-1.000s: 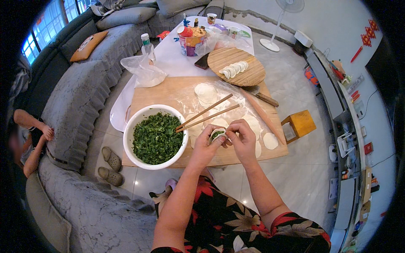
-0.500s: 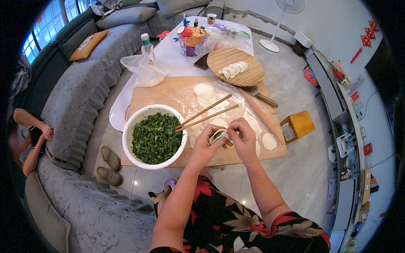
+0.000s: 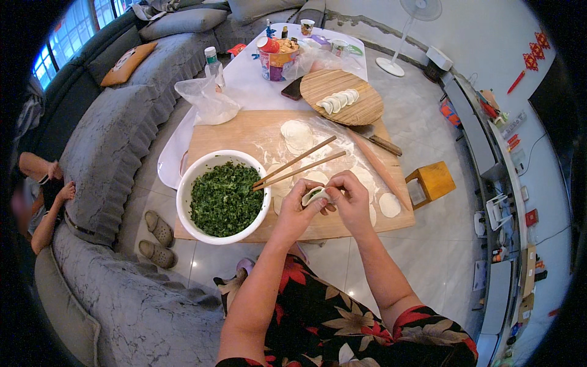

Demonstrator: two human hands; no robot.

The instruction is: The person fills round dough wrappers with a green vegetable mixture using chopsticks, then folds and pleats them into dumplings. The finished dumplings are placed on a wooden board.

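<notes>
A partly folded dumpling point(image 3: 315, 194) with green filling showing at its open side is held between my two hands over the board's near edge. My left hand point(image 3: 297, 208) cradles it from the left, while the fingers of my right hand point(image 3: 350, 199) pinch its right end. To the left stands a white bowl point(image 3: 181, 211) of chopped green filling point(image 3: 223, 202), with wooden chopsticks point(image 3: 299, 164) resting across its right rim. Round dough wrappers point(image 3: 297, 136) lie on the floured wooden board point(image 3: 214, 136), some partly hidden behind my hands.
A round bamboo board point(image 3: 315, 92) carries a row of folded dumplings point(image 3: 339, 101). Beside it lie a knife point(image 3: 385, 144) and a rolling pin point(image 3: 382, 168). A plastic bag point(image 3: 211, 104), bottle point(image 3: 214, 66) and snack tub point(image 3: 278, 64) stand farther back. A wooden stool point(image 3: 432, 183) is at right; another person's hands point(image 3: 61, 183) show at left.
My fingers have shifted slightly along the dumpling's edge, and its opening looks narrower. At the left, the other person's clasped hands have come apart.
</notes>
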